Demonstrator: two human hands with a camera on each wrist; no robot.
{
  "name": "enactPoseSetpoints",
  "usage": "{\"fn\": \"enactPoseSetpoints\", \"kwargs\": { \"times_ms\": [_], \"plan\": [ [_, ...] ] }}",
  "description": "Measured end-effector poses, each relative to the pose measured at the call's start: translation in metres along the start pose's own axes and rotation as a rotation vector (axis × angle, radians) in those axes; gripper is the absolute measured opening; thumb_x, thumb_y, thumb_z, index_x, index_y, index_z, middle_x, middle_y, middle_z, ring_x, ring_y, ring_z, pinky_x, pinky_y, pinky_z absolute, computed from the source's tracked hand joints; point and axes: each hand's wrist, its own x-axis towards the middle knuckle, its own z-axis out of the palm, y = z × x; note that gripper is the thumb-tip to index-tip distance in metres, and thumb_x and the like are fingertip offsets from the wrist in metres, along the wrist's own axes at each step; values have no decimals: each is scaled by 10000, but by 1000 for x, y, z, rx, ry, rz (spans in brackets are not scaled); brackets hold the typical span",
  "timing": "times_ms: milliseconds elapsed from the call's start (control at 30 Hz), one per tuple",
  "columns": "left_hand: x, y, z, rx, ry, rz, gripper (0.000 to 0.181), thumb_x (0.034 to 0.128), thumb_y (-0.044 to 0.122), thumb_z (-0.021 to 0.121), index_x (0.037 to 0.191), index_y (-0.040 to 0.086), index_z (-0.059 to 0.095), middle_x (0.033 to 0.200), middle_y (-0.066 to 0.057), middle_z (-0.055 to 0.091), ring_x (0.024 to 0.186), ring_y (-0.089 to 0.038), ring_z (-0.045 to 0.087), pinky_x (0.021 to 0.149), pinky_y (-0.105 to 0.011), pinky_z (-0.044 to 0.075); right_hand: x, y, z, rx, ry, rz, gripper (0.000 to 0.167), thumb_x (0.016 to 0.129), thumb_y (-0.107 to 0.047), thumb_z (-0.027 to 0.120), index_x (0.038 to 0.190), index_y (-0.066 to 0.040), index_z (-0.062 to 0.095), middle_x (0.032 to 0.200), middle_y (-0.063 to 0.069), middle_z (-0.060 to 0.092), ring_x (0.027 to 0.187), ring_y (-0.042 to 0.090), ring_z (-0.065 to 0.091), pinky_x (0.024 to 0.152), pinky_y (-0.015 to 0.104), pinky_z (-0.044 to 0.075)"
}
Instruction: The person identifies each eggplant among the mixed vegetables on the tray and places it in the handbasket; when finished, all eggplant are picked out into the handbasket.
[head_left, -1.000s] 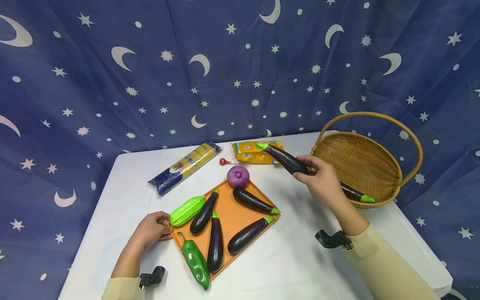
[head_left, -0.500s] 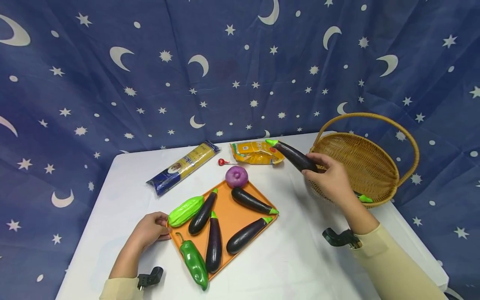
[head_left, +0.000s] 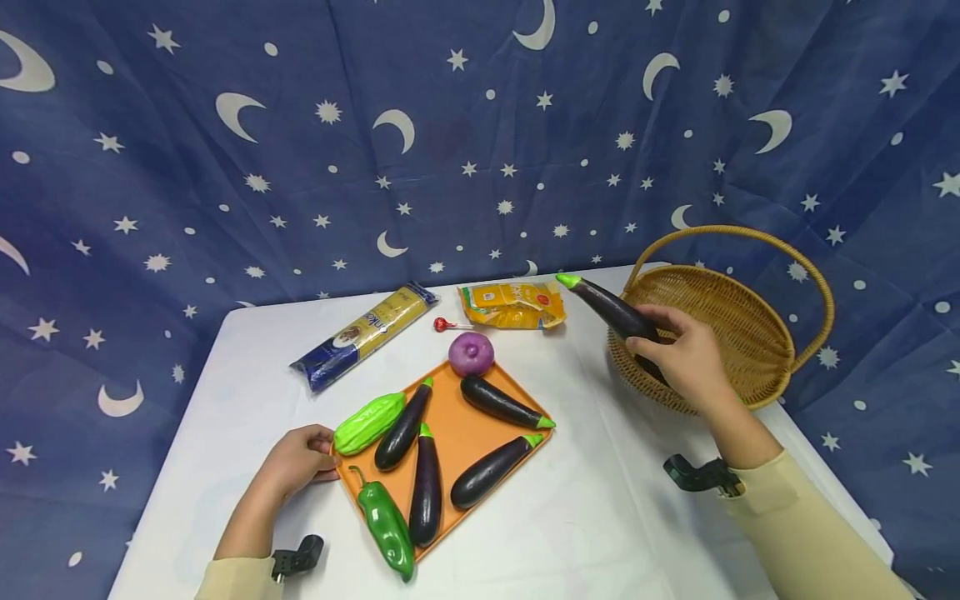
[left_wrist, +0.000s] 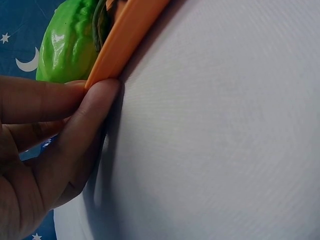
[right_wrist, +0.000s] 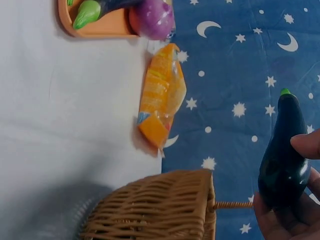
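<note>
My right hand (head_left: 686, 354) grips a dark eggplant (head_left: 611, 308) by its thick end, its green cap pointing to the back left. Both are held up in front of the wicker basket (head_left: 750, 333), whose inside they partly hide. At the left, my left hand (head_left: 300, 462) pinches the corner of an orange tray (head_left: 461, 433); thumb and finger meet on its rim in the left wrist view. On the tray lie several eggplants (head_left: 491, 471), a light green bitter melon (head_left: 369, 423), a green pepper (head_left: 386, 525) and a purple round vegetable (head_left: 471, 354) at the far corner.
Behind the tray lie a blue and gold pasta packet (head_left: 366, 336), a red lollipop (head_left: 441, 324) and an orange snack packet (head_left: 513, 305). The basket's tall handle (head_left: 813, 271) arches up on the right. A starry blue cloth (head_left: 450, 167) hangs behind the white table (head_left: 585, 517).
My right hand has moved right with the eggplant, nearer the basket. The eggplant seen inside the basket earlier is now hidden behind the hand. My left hand stays on the tray corner.
</note>
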Motion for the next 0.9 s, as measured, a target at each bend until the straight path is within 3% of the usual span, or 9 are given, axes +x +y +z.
{"fn": "enactPoseSetpoints", "kwargs": {
  "times_ms": [333, 533, 633, 767, 900],
  "plan": [
    [0, 0, -1, -33, -14, 1, 445, 863, -134, 645, 1287, -136, 508, 996, -175, 510, 764, -197, 646, 697, -344, 649, 1, 12, -13, -41, 44, 34, 551, 872, -188, 793, 1372, -63, 598, 1349, 166, 592, 1229, 326, 537, 996, 505, 523],
    [-1, 0, -1, -36, -18, 9, 445, 863, -140, 640, 1286, -141, 504, 992, -175, 504, 759, -195, 638, 692, -346, 649, 0, 22, -24, -42, 66, 45, 551, 869, -192, 798, 1369, -67, 604, 1335, 176, 604, 1193, 313, 556, 846, 206, 512],
    [-1, 1, 0, -38, -17, 10, 446, 858, -142, 645, 1283, -139, 506, 984, -170, 498, 756, -194, 633, 691, -343, 650, -1, 29, -28, -58, 80, 53, 555, 873, -223, 797, 1371, -69, 605, 1332, 186, 606, 1184, 320, 558, 764, 122, 472],
    [-1, 1, 0, -34, -17, 7, 448, 855, -139, 652, 1280, -135, 510, 982, -166, 499, 760, -194, 629, 691, -341, 649, -3, 36, -34, -80, 100, 72, 558, 888, -248, 781, 1384, -72, 596, 1345, 180, 599, 1213, 328, 546, 775, 159, 470],
    [-1, 2, 0, -27, -18, 5, 448, 858, -136, 648, 1283, -136, 506, 986, -168, 503, 765, -198, 629, 692, -343, 649, -4, 42, -39, -92, 111, 93, 560, 898, -244, 769, 1396, -70, 581, 1356, 180, 588, 1235, 337, 528, 835, 269, 499]
  ]
}}
